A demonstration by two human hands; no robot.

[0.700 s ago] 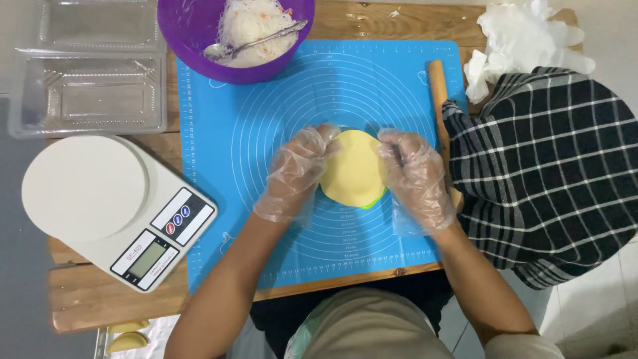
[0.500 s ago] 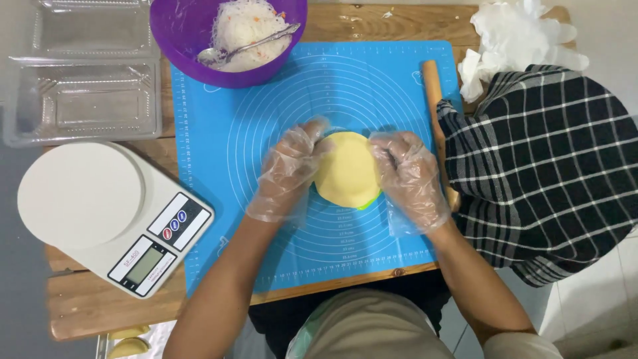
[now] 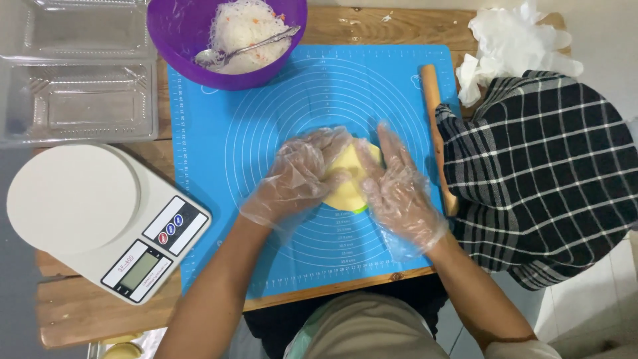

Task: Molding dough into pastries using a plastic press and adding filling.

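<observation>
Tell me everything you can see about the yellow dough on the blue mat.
The yellow dough is a soft, smooth, pale yellow piece, lying on the blue mat near its middle. A thin green edge shows beneath it. The left hand and right hand, both in clear plastic gloves, press on it and cover most of it.

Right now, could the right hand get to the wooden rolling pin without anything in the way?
Probably yes. The right hand rests on the yellow dough, and the rolling pin lies just beside it on the blue mat, uncovered along most of its length.
</observation>
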